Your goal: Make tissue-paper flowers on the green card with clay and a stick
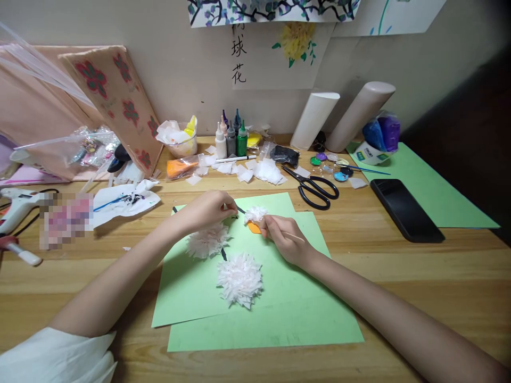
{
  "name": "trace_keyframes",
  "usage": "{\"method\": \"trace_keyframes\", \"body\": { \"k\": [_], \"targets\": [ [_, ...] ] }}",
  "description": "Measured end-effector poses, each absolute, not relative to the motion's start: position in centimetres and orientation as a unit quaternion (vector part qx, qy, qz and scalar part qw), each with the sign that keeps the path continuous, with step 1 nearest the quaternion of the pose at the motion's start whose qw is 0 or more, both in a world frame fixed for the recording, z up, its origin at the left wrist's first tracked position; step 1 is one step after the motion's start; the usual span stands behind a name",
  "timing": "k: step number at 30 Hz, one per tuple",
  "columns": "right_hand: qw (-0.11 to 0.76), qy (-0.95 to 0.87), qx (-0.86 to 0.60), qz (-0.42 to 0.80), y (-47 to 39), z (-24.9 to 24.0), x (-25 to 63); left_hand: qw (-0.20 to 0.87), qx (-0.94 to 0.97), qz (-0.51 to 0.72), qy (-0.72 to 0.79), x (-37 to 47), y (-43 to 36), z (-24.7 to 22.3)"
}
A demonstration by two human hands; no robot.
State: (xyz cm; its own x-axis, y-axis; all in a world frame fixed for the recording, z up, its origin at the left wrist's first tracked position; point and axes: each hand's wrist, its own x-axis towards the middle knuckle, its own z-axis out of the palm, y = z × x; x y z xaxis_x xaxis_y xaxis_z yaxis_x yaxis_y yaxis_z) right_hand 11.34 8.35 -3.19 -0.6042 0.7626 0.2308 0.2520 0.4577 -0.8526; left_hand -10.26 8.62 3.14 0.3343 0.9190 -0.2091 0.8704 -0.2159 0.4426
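Two overlapping light green sheets (279, 324) lie on the wooden table, bearing white-pink paper puffs. One round puff (240, 280) sits low in the middle, another (207, 242) at the upper left, partly under my left hand. My left hand (213, 207) is over the top of the sheets, fingers pinched near a thin dark stem; what is between the fingertips is too small to name. My right hand (284, 236) holds a thin wooden stick (294, 236), its fingertips at a smaller white puff (256, 214) with an orange piece (254, 228) below it.
Black scissors (319, 190) and loose paper squares (269, 171) lie behind the sheets. A phone (406, 208) rests at the right. Paint bottles (241, 139), a tub (181, 142) and two rolls stand by the wall. A glue gun (19, 207) lies at the left.
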Motion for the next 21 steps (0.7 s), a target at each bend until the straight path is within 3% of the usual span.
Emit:
{"method": "trace_keyframes", "body": {
  "k": [8,21],
  "targets": [
    [0.340,-0.804,-0.279,0.400,8.2,-3.2,11.4,0.192,0.803,0.053,0.562,-10.2,8.9,1.1],
    [0.338,-0.788,-0.309,0.411,8.1,-3.2,11.3,0.205,0.793,0.067,0.570,-10.4,9.1,0.7]
  ]
}}
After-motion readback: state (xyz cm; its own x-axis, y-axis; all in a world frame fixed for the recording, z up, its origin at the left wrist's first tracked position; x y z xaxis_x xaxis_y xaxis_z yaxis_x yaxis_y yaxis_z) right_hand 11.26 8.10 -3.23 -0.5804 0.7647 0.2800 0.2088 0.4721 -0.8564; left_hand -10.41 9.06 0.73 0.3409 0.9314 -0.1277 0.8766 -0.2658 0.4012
